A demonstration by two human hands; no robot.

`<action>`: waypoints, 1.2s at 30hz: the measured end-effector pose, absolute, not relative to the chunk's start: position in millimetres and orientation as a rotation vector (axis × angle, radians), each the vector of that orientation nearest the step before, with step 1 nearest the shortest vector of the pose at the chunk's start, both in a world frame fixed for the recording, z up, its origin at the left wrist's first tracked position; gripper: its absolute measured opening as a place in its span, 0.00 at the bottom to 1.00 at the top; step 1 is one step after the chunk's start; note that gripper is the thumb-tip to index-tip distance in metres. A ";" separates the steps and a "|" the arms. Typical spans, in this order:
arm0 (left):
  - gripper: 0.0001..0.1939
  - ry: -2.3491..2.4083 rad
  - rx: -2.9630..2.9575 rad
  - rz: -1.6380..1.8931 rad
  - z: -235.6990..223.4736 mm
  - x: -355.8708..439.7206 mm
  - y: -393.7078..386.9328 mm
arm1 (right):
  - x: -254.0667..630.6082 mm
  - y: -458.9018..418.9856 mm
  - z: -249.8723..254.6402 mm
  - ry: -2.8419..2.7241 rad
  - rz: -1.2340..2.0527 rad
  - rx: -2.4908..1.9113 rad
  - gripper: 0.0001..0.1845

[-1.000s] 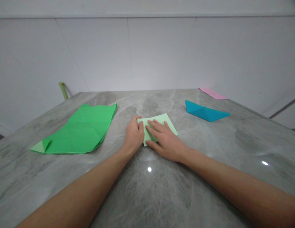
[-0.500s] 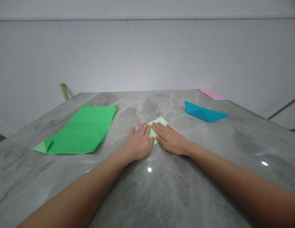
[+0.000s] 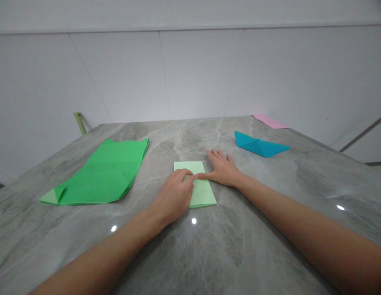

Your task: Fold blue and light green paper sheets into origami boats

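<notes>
A: Head view: where's the pale green paper (image 3: 202,192)?
B: Flat on the surface (image 3: 208,250), a neat rectangle, between the green sheet (image 3: 107,172) and the blue paper boat (image 3: 258,144).
A: Grips?
B: Left grip (image 3: 174,196) curled on it, pinch unclear; right grip (image 3: 222,170) open beside it, thumb reaching over.

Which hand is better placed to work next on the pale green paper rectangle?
Probably the left hand: it rests on the pale green paper rectangle, fingers across its middle. The right hand lies mostly beside the paper, with only its index finger reaching over.
</notes>
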State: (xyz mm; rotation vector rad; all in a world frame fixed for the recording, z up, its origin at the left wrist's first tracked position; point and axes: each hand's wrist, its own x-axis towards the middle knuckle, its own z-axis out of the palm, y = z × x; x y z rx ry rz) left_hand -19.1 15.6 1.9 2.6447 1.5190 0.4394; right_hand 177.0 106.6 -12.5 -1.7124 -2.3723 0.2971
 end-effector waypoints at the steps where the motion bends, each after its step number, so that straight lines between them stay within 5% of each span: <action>1: 0.24 1.451 2.677 0.385 -0.2 -19.1 23.1 | 176.7 106.6 -12.8 -2.367 0.296 -1.710 0.62; 8: 0.40 1.280 2.714 0.006 0.6 -22.8 36.5 | 191.7 120.4 -17.3 -2.203 0.229 -1.766 0.56; 16: 0.34 1.036 2.757 -0.014 6.1 -31.1 36.4 | 195.9 124.6 -16.6 -2.078 0.162 -1.787 0.46; 36: 0.40 1.196 2.730 0.053 4.5 -28.2 35.2 | 207.0 104.9 -13.7 -2.292 0.336 -1.624 0.58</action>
